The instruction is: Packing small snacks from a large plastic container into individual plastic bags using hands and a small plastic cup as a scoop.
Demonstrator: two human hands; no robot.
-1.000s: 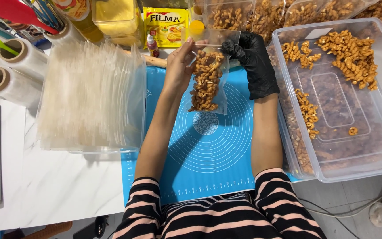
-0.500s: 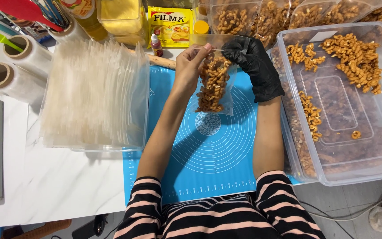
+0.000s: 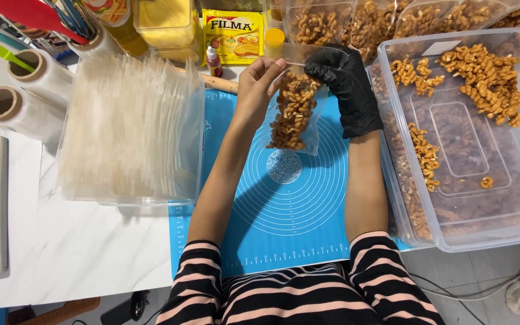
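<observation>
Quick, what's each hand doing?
Left hand: bare, pinching the clear plastic bag of golden-brown twisted snacks at its top.
Right hand: black-gloved, pinching the same bag's top.

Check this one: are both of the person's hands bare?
No: the right hand wears a black glove while only the left hand is bare, both pinching the top of a clear bag of snacks.

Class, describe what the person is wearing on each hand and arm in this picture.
The right hand wears a black glove ending at the wrist. The left hand is bare, with no glove. Both arms have striped sleeves in black and pale pink, reaching to about the elbow, the forearms uncovered.
</observation>
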